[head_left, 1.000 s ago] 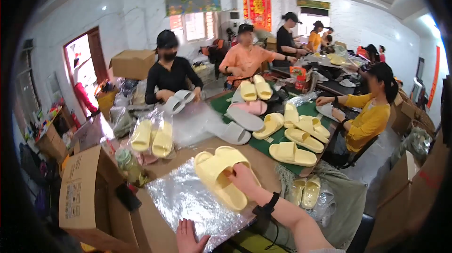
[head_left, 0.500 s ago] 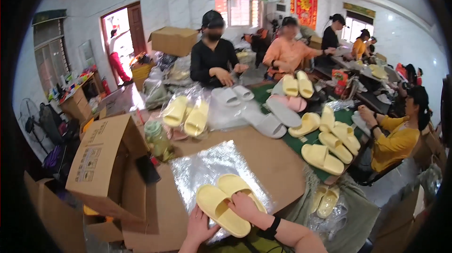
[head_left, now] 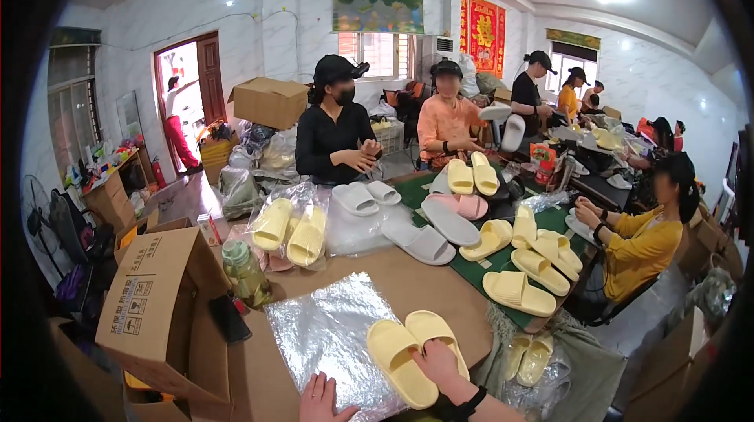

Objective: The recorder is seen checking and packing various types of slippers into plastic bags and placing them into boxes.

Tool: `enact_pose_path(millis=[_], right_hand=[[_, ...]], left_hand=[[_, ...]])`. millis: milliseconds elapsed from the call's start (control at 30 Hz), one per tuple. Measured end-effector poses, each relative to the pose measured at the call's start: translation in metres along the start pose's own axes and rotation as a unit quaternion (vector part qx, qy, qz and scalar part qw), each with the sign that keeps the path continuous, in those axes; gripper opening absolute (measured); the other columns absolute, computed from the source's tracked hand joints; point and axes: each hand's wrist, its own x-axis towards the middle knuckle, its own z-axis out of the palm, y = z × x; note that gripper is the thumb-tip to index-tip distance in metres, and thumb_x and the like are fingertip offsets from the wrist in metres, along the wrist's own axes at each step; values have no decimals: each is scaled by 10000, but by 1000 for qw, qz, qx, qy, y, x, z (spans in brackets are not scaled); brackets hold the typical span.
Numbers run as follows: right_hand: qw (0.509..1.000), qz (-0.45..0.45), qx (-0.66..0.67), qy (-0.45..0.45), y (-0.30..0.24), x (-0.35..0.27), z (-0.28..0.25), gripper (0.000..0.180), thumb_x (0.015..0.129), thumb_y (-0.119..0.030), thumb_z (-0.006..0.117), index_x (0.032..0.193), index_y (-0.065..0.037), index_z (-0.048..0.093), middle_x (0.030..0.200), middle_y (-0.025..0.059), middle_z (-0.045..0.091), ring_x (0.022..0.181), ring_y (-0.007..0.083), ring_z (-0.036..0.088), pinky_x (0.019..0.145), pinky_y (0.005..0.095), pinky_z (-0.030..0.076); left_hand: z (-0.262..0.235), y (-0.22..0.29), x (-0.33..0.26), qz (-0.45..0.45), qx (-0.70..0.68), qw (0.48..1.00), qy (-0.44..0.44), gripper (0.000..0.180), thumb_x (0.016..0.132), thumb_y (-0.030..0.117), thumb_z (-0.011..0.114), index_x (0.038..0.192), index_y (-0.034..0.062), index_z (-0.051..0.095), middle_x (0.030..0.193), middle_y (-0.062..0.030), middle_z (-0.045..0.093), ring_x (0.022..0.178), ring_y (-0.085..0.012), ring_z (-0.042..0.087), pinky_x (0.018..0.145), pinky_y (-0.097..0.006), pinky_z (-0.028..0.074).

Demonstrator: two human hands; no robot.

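A pair of pale yellow slippers (head_left: 393,351) lies side by side over the right part of a clear, shiny plastic bag (head_left: 318,320). My right hand (head_left: 441,365) grips the pair where the two straps meet, its fingertips partly hidden in the slippers' openings. To the left, my left hand (head_left: 323,401) rests with fingers stretched out on the bag's near edge, holding nothing. Both hands are close to the lower rim of the picture, and the brown cardboard-covered tabletop (head_left: 463,304) is beneath the bag.
An open carton (head_left: 149,304) stands at left, beside a dark phone (head_left: 229,320) and a glass jar (head_left: 245,273). Bagged yellow slippers (head_left: 306,235), grey slippers (head_left: 420,241) and several loose yellow slippers (head_left: 518,292) lie beyond. Co-workers sit or stand around the tables.
The yellow slippers have shifted right across the bag with my right hand. My left hand has come away from them onto the bag. The co-worker in orange now holds up grey slippers.
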Motion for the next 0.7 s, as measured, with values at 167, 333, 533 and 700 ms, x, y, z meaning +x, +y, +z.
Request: enact_pose_path(millis=[167,333,533,700], right_hand=[[1000,-9,6,17,6,0,6,394,906,-384,649,913,8,604,967,234,623,867,400,622,722,495,526],[1000,-7,-3,9,6,-1,6,398,906,-386,649,950,5,594,956,227,622,865,401,619,724,497,522],[1000,-4,9,17,4,-3,5,406,909,-397,641,938,6,598,955,221,623,873,395,625,735,497,527],[1000,-4,-10,8,7,-2,7,419,908,-414,639,937,2,602,944,213,624,878,383,631,740,489,532]], left_hand=[[1,1,0,-6,9,1000,1,862,862,555,643,1435,-52,424,1508,-307,366,1409,-456,324,1173,-513,259],[5,-2,-3,-2,-10,1000,17,853,846,540,673,1421,-47,441,1505,-299,374,1406,-458,328,1160,-523,281],[1,0,-4,-2,1,1000,0,846,800,535,720,1419,15,470,1513,-277,374,1398,-459,339,1155,-528,293],[8,-10,-8,29,-20,999,30,763,776,470,750,1394,87,521,1497,-262,397,1388,-445,361,1139,-552,309]])
